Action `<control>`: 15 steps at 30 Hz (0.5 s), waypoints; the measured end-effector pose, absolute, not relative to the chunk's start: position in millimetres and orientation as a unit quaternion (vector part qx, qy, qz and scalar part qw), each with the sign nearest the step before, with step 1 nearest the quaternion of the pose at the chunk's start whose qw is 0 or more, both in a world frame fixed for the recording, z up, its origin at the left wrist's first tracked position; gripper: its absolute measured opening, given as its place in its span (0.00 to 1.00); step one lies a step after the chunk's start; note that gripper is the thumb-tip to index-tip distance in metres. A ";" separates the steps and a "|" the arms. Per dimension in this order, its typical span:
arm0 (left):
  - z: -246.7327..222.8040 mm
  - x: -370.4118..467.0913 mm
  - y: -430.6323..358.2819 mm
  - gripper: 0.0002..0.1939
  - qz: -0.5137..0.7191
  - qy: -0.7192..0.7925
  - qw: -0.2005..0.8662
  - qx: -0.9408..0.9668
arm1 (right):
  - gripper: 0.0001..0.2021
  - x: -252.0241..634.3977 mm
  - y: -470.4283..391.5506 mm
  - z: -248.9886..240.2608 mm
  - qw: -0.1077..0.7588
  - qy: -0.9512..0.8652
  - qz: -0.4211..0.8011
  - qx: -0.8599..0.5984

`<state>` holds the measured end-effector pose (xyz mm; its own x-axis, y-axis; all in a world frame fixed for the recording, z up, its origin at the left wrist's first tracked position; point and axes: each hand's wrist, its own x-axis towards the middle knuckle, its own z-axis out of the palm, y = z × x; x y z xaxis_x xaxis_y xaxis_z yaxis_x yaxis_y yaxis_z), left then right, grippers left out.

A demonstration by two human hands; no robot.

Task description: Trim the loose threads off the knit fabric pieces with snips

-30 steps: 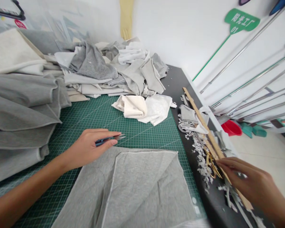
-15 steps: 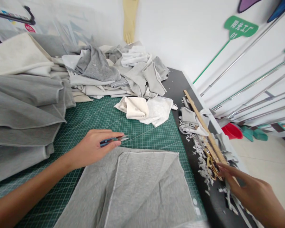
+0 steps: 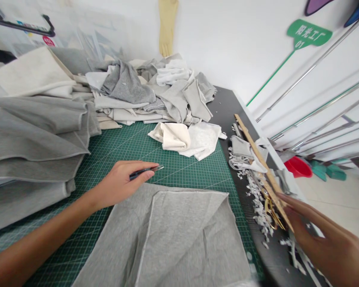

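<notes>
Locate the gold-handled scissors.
Head view, right side: the gold-handled scissors lie among fabric scraps beside the wooden strip, just left of the right hand.

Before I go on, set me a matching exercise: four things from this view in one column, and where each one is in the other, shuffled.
Things:
1. thread snips
2. gold-handled scissors
3. yellow rubber glove
4. red container

Places:
A. against the white wall, above the cloth pile
B. on the floor, past the table's edge
C. in the left hand, over the green cutting mat
D. on the dark tabletop, among pale scraps

Right pairs: 1-C, 2-D, 3-A, 4-B
</notes>
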<state>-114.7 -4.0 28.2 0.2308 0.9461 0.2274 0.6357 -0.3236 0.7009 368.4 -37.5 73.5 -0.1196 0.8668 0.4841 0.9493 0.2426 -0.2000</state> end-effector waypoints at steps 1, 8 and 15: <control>28.3 -114.4 -4.1 0.19 0.318 0.532 0.247 0.745 | 0.14 361.4 -35.9 74.4 0.261 -0.765 -0.069 -0.585; 25.3 -114.2 -3.5 0.23 0.311 0.556 0.275 0.721 | 0.20 326.0 -33.9 72.5 0.298 -0.799 -0.015 -0.522; 24.5 -114.1 -2.2 0.25 0.332 0.571 0.301 0.688 | 0.20 276.1 -24.1 81.6 0.342 -0.825 0.110 -0.437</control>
